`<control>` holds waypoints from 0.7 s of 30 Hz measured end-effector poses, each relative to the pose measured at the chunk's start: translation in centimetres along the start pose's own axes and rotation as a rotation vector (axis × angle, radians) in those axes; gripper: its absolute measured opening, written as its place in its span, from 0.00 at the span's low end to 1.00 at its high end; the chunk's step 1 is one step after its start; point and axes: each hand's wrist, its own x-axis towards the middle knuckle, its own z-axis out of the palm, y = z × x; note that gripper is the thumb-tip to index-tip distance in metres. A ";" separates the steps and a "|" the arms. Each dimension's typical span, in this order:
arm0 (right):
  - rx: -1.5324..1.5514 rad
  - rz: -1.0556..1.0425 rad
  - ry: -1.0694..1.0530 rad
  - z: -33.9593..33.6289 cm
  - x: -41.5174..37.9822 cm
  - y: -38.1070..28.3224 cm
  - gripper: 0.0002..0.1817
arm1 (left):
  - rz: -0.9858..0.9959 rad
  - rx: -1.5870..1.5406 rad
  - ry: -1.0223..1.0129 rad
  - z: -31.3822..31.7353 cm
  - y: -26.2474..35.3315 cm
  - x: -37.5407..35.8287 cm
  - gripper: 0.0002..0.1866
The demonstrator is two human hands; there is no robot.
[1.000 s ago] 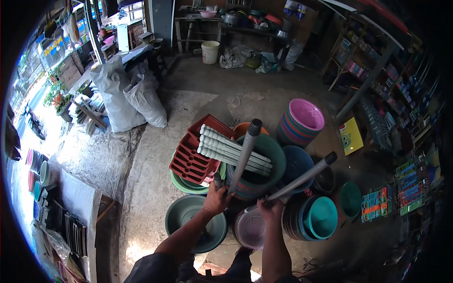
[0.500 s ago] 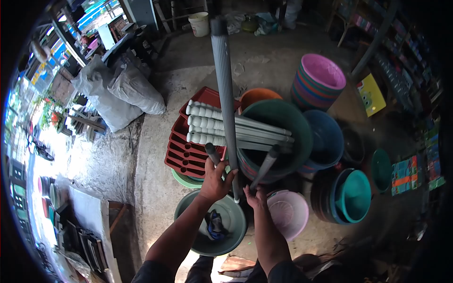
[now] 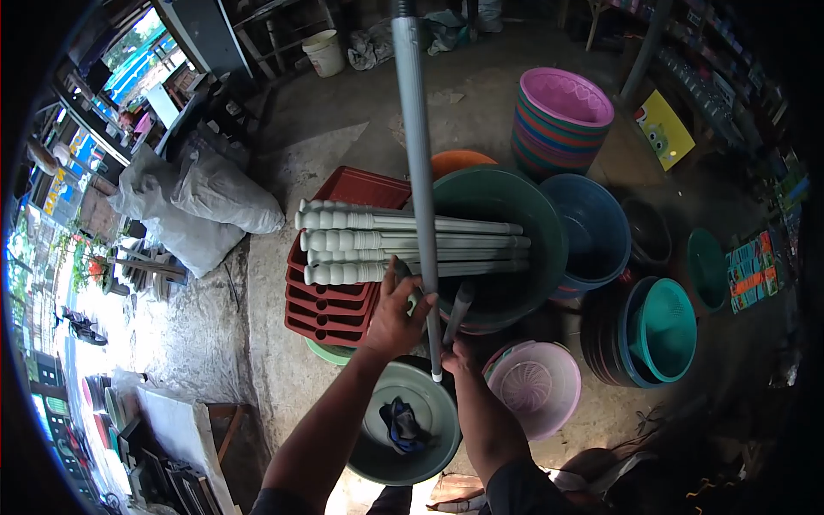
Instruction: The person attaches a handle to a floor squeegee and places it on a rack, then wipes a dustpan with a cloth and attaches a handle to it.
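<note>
A long ribbed grey pole (image 3: 415,129) stands nearly upright in front of me, its light lower tip above the grey-green basin (image 3: 378,468). My left hand (image 3: 396,322) is closed at the long pole's lower part, with its index finger raised. A second, darker pole end shows partly behind those fingers. My right hand (image 3: 462,356) is closed around a shorter grey pole (image 3: 460,313) that leans beside the long one. Just behind my hands, several pale grey turned posts (image 3: 348,243) lie across a big dark green tub (image 3: 542,232) and red trays (image 3: 343,322).
Dark blue cloth (image 3: 403,427) lies in the basin. To the right stand a pink basket (image 3: 549,395), a blue tub (image 3: 601,232), a stack with a teal basin (image 3: 669,330) and stacked pink-topped tubs (image 3: 562,129). White sacks (image 3: 227,193) lean at the left.
The view has shifted. The long pole's lower tip has dropped slightly, and the shorter pole in my right hand has come closer to it and stands more upright. My left index finger has lifted.
</note>
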 end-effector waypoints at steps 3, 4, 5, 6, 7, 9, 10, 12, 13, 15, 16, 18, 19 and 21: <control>-0.070 -0.045 0.110 1.2 -0.3 0.2 0.11 | 0.136 0.094 0.040 -0.3 -0.7 0.7 0.15; -0.063 -0.047 0.112 1.4 -0.1 0.1 0.11 | 0.155 0.114 0.045 -0.5 -0.5 0.8 0.14; -0.069 -0.050 0.054 1.6 0.0 0.2 0.10 | 0.161 0.096 0.070 -0.4 -0.5 0.8 0.13; -0.075 -0.051 -0.003 1.8 0.1 0.3 0.09 | 0.162 0.100 0.063 -0.4 -0.8 0.7 0.13; -0.068 -0.050 -0.002 1.9 0.5 0.4 0.09 | 0.193 0.153 0.095 -0.5 -1.0 0.6 0.13; -0.063 -0.057 -0.024 1.9 1.3 0.4 0.12 | 0.219 0.207 0.126 -0.3 -1.2 0.2 0.14; -0.061 -0.051 -0.018 2.0 1.4 0.5 0.12 | 0.232 0.195 0.201 -0.1 -0.8 -0.2 0.14; -0.095 -0.081 0.013 2.4 1.5 0.7 0.10 | 0.235 0.184 0.277 -0.3 -0.1 -1.5 0.14; -0.099 -0.081 0.018 2.4 1.4 0.7 0.10 | 0.129 0.098 0.261 -0.6 0.3 -2.2 0.14; -0.135 -0.017 0.206 2.8 1.3 0.7 0.08 | 0.073 -0.012 0.195 -1.1 0.0 -3.3 0.14; -0.138 -0.020 0.209 3.4 0.9 0.9 0.08 | 0.072 -0.017 0.196 -1.5 0.3 -3.8 0.14; -0.189 -0.022 0.264 4.4 0.0 1.1 0.08 | 0.071 -0.116 0.144 -2.1 1.3 -4.6 0.15; -0.193 -0.027 0.268 4.2 0.4 1.2 0.08 | 0.086 -0.170 0.160 -2.2 1.2 -4.9 0.14; -0.141 -0.066 0.129 3.8 1.1 1.6 0.10 | 0.045 -0.253 0.166 -2.6 1.7 -5.5 0.13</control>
